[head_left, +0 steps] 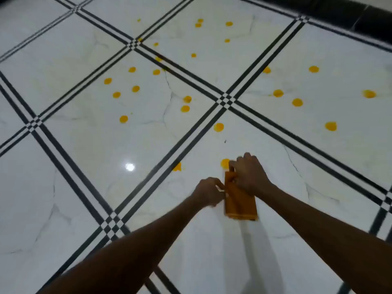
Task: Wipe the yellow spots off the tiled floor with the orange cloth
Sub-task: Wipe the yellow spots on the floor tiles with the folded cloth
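Observation:
The orange cloth (239,203) is folded into a narrow rectangle and held above the white tiled floor (89,158). My right hand (249,175) grips its top end from the right, and my left hand (209,192) pinches its left edge. Several yellow spots dot the floor ahead. The nearest yellow spot (224,163) lies just past my right fingers, another yellow spot (177,167) sits on a black tile line to the left, and a third yellow spot (218,127) lies farther on. The cloth's shadow falls on the tile below it.
Black striped lines (70,166) cross the white marble tiles in a diagonal grid. A dark skirting or wall base (350,13) runs along the far right. A bright light reflection (129,167) glints on the floor to the left.

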A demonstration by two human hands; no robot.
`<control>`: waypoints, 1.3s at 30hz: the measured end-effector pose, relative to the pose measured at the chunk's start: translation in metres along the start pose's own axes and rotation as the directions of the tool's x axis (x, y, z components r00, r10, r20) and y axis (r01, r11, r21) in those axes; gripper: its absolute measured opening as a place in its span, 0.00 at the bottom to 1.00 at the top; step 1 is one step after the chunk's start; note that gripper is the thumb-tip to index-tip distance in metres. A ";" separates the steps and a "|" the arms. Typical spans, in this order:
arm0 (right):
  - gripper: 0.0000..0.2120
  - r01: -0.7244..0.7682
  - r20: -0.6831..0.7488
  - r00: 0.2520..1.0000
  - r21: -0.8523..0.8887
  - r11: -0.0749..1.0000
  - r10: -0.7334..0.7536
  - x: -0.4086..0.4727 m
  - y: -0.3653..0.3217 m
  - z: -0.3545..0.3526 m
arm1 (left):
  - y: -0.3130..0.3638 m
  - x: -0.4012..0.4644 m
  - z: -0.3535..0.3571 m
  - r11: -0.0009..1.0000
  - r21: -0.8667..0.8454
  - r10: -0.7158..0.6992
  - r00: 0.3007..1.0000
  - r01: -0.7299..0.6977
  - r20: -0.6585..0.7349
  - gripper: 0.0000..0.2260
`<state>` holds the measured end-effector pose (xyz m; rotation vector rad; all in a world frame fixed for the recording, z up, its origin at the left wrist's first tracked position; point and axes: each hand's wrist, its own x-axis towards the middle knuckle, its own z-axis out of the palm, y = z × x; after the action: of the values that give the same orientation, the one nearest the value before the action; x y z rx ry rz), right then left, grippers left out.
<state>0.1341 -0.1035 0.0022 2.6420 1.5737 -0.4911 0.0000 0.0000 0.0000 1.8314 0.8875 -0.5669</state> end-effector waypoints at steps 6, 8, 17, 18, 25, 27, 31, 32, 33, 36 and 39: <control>0.11 0.076 0.172 0.977 0.267 0.961 -0.125 0.011 0.008 -0.048 | 0.028 0.005 -0.025 0.974 0.176 0.136 0.989 -0.145 0.061 0.18; 0.15 0.090 0.196 0.968 0.317 0.944 -0.157 0.010 0.014 -0.074 | 0.036 0.003 -0.033 0.953 0.243 0.164 0.982 -0.182 0.091 0.19; 0.10 0.086 0.035 0.993 0.399 0.913 -0.108 -0.030 0.053 -0.140 | 0.074 -0.049 -0.046 0.803 0.384 0.577 0.756 -0.456 -0.309 0.10; 0.09 0.091 0.003 0.995 0.403 0.911 -0.100 -0.033 0.057 -0.143 | 0.078 -0.052 -0.047 0.799 0.375 0.587 0.744 -0.470 -0.318 0.10; 0.09 0.142 -0.152 0.984 0.389 0.910 -0.089 -0.039 0.074 -0.169 | 0.134 -0.064 -0.082 0.694 0.541 0.660 0.721 -0.475 -0.213 0.09; 0.09 0.157 -0.220 0.973 0.419 0.894 -0.068 -0.039 0.080 -0.179 | 0.156 -0.064 -0.096 0.668 0.601 0.662 0.720 -0.440 -0.209 0.11; 0.09 0.213 -0.353 0.934 0.420 0.882 -0.058 -0.050 0.090 -0.178 | 0.175 -0.071 -0.101 0.652 0.616 0.690 0.683 -0.442 -0.241 0.10; 0.10 0.216 -0.380 0.923 0.402 0.890 -0.053 -0.056 0.092 -0.168 | 0.170 -0.072 -0.091 0.645 0.617 0.705 0.664 -0.451 -0.251 0.10; 0.11 0.214 -0.400 0.915 0.382 0.899 -0.048 -0.063 0.094 -0.153 | 0.160 -0.072 -0.076 0.637 0.625 0.715 0.649 -0.452 -0.259 0.10; 0.09 0.158 -0.261 0.960 0.213 0.964 -0.100 -0.083 0.099 -0.088 | 0.106 -0.054 -0.013 0.632 0.658 0.663 0.725 -0.409 -0.187 0.12; 0.12 0.165 0.212 0.964 -0.005 0.986 -0.160 -0.099 0.094 -0.025 | 0.046 -0.035 0.039 0.649 0.681 0.446 0.895 -0.338 0.019 0.12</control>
<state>0.1781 -0.2294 0.0405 2.3622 1.7228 -0.7296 0.0147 -0.0583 0.0357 2.6758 0.3376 -0.5018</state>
